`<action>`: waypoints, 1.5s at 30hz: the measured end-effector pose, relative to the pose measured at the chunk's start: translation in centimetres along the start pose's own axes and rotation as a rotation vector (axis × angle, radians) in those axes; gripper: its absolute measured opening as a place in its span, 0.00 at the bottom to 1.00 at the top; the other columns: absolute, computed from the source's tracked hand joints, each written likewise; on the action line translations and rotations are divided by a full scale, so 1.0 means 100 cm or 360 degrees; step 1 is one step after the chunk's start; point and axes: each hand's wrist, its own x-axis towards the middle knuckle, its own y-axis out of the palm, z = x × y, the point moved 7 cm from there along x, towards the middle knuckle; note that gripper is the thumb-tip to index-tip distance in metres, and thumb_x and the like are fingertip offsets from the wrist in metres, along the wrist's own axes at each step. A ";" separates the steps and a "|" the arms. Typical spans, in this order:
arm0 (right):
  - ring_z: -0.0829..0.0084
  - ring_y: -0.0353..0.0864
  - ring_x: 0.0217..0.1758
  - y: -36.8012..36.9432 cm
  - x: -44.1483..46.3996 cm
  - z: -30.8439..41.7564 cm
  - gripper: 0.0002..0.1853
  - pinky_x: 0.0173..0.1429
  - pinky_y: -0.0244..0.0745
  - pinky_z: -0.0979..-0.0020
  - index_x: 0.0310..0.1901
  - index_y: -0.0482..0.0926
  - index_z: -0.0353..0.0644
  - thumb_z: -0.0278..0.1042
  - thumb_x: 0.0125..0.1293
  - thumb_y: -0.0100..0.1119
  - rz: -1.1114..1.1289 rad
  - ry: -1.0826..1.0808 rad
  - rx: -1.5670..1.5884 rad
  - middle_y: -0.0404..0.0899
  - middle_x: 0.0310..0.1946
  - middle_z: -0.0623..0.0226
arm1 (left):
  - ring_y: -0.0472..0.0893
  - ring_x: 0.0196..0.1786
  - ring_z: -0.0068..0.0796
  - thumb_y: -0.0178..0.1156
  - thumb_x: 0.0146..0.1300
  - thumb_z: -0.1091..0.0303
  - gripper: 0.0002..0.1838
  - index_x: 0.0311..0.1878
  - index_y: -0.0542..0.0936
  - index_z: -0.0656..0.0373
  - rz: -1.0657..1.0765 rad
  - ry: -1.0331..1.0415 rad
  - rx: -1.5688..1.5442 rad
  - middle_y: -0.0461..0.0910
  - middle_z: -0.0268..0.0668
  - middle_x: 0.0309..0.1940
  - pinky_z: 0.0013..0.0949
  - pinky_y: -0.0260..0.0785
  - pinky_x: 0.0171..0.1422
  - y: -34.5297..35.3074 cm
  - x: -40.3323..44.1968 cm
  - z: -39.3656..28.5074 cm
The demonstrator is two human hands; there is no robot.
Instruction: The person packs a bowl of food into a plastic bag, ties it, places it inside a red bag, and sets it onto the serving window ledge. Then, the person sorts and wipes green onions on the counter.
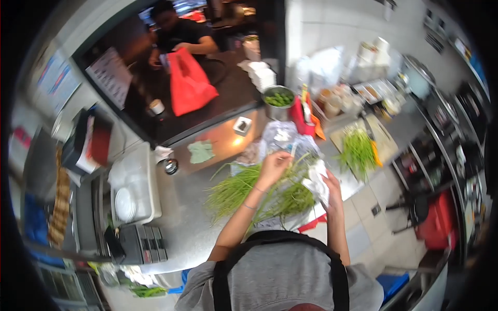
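Note:
My left hand hangs over a pile of long thin green stalks, its fingers pinched together. Whether anything sits in that pinch is too small to tell. My right hand is closed on a crumpled white sheet, paper or thin plastic. Beneath and between the hands spreads a bunch of leafy herbs. Just beyond them lies a crinkled clear plastic bag on the metal counter.
Cut greens lie on a cutting board beside a yellow-handled knife. A metal pot holds chopped greens. A white tub of lids stands left. Behind the pass, a person handles a red bag.

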 end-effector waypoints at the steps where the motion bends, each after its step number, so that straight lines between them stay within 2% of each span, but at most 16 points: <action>1: 0.69 0.79 0.47 0.001 -0.001 -0.002 0.21 0.50 0.74 0.72 0.57 0.67 0.30 0.24 0.61 0.51 -0.0030 0.0015 -0.0017 0.77 0.48 0.57 | 0.82 0.37 0.24 0.58 0.62 0.68 0.09 0.41 0.79 0.62 0.0036 -0.0137 -0.0167 0.81 0.35 0.37 0.24 0.74 0.36 0.000 -0.003 0.006; 4: 0.75 0.81 0.39 0.000 0.004 -0.013 0.19 0.41 0.77 0.75 0.54 0.71 0.32 0.24 0.60 0.56 -0.0020 0.0091 0.0002 0.80 0.42 0.61 | 0.82 0.37 0.26 0.58 0.62 0.68 0.09 0.42 0.78 0.62 0.0069 -0.0278 -0.0378 0.81 0.36 0.40 0.26 0.75 0.37 0.002 -0.007 0.023; 7: 0.78 0.81 0.35 0.005 0.009 -0.018 0.19 0.38 0.76 0.78 0.53 0.72 0.34 0.24 0.58 0.59 0.0017 0.0094 -0.0013 0.81 0.39 0.64 | 0.82 0.38 0.27 0.58 0.62 0.68 0.10 0.43 0.77 0.63 0.0120 -0.0423 -0.0441 0.81 0.37 0.40 0.27 0.75 0.39 0.010 -0.014 0.024; 10: 0.79 0.81 0.34 0.012 0.012 -0.018 0.18 0.37 0.76 0.78 0.51 0.73 0.34 0.24 0.58 0.60 0.0013 0.0131 0.0061 0.81 0.39 0.64 | 0.82 0.38 0.27 0.58 0.62 0.68 0.09 0.43 0.77 0.62 0.0139 -0.0406 -0.0517 0.81 0.37 0.41 0.28 0.76 0.40 0.017 -0.018 0.008; 17: 0.79 0.80 0.35 0.016 0.011 -0.013 0.16 0.37 0.75 0.78 0.48 0.75 0.34 0.24 0.57 0.61 0.0048 0.0166 0.0027 0.80 0.38 0.65 | 0.80 0.37 0.20 0.59 0.61 0.68 0.08 0.42 0.78 0.58 0.0082 -0.0410 -0.0475 0.80 0.30 0.37 0.23 0.72 0.40 0.018 -0.018 -0.014; 20: 0.79 0.79 0.37 0.021 0.006 -0.008 0.15 0.40 0.74 0.78 0.47 0.76 0.35 0.25 0.57 0.62 0.0034 0.0071 -0.0090 0.80 0.37 0.66 | 0.79 0.37 0.19 0.60 0.60 0.71 0.05 0.39 0.78 0.58 0.0037 -0.0002 -0.0283 0.79 0.29 0.35 0.24 0.72 0.40 0.022 -0.014 -0.019; 22: 0.80 0.77 0.38 0.033 -0.001 0.009 0.14 0.42 0.72 0.78 0.46 0.77 0.36 0.24 0.56 0.62 0.0033 -0.0110 -0.0404 0.79 0.37 0.68 | 0.78 0.36 0.20 0.60 0.58 0.74 0.04 0.37 0.78 0.60 -0.0023 0.0366 0.0074 0.78 0.30 0.34 0.24 0.73 0.39 0.028 -0.018 -0.056; 24: 0.81 0.76 0.38 0.042 -0.001 0.016 0.14 0.41 0.72 0.79 0.45 0.77 0.37 0.23 0.56 0.62 0.0094 -0.0335 -0.0410 0.79 0.37 0.69 | 0.78 0.35 0.22 0.60 0.56 0.75 0.05 0.36 0.78 0.62 -0.0032 0.0353 0.0191 0.75 0.33 0.32 0.26 0.74 0.37 0.035 -0.026 -0.098; 26: 0.84 0.75 0.35 0.051 -0.004 0.028 0.11 0.40 0.71 0.81 0.43 0.77 0.36 0.23 0.57 0.61 0.0052 -0.0447 -0.0435 0.79 0.34 0.71 | 0.78 0.34 0.25 0.60 0.55 0.75 0.05 0.36 0.77 0.63 -0.0053 0.0601 0.0409 0.74 0.35 0.30 0.26 0.74 0.34 0.038 -0.030 -0.122; 27: 0.84 0.75 0.34 0.052 -0.004 0.032 0.11 0.39 0.70 0.81 0.43 0.77 0.36 0.23 0.57 0.61 0.0065 -0.0480 -0.0456 0.79 0.33 0.71 | 0.79 0.33 0.29 0.60 0.56 0.75 0.05 0.35 0.77 0.63 -0.0047 0.0621 0.0455 0.74 0.37 0.30 0.28 0.74 0.34 0.040 -0.032 -0.131; 32: 0.85 0.73 0.32 0.053 0.001 0.031 0.07 0.38 0.69 0.82 0.40 0.78 0.36 0.23 0.58 0.60 0.0108 -0.0480 -0.0435 0.78 0.31 0.73 | 0.79 0.32 0.34 0.58 0.56 0.75 0.05 0.36 0.74 0.63 -0.0097 0.0620 0.0696 0.74 0.38 0.30 0.32 0.72 0.36 0.037 -0.039 -0.135; 38: 0.85 0.73 0.32 0.061 -0.003 0.021 0.06 0.38 0.68 0.82 0.36 0.79 0.35 0.23 0.55 0.62 0.0118 -0.0580 -0.0805 0.78 0.30 0.72 | 0.80 0.33 0.37 0.58 0.57 0.73 0.06 0.36 0.73 0.62 -0.0221 0.0602 0.0740 0.75 0.40 0.31 0.33 0.71 0.35 0.023 -0.045 -0.124; 39: 0.86 0.72 0.31 0.066 -0.004 0.020 0.05 0.36 0.67 0.82 0.34 0.78 0.35 0.23 0.55 0.62 0.0159 -0.0548 -0.0865 0.78 0.28 0.74 | 0.80 0.32 0.38 0.58 0.58 0.72 0.06 0.36 0.73 0.63 -0.0272 0.0619 0.0768 0.76 0.42 0.29 0.33 0.71 0.35 0.020 -0.046 -0.128; 42: 0.86 0.71 0.29 0.060 0.002 0.009 0.04 0.33 0.66 0.82 0.33 0.77 0.35 0.22 0.56 0.61 0.0203 -0.0553 -0.0948 0.77 0.27 0.75 | 0.80 0.31 0.38 0.58 0.59 0.72 0.06 0.36 0.72 0.63 -0.0306 0.0550 0.0681 0.77 0.42 0.29 0.33 0.72 0.34 0.013 -0.046 -0.124; 45: 0.87 0.69 0.27 0.065 0.002 0.006 0.03 0.32 0.64 0.83 0.33 0.76 0.36 0.23 0.57 0.60 0.0194 -0.0421 -0.0783 0.75 0.26 0.76 | 0.81 0.32 0.33 0.58 0.59 0.72 0.07 0.37 0.74 0.65 -0.0153 0.0398 0.0559 0.79 0.41 0.29 0.32 0.73 0.36 0.011 -0.043 -0.101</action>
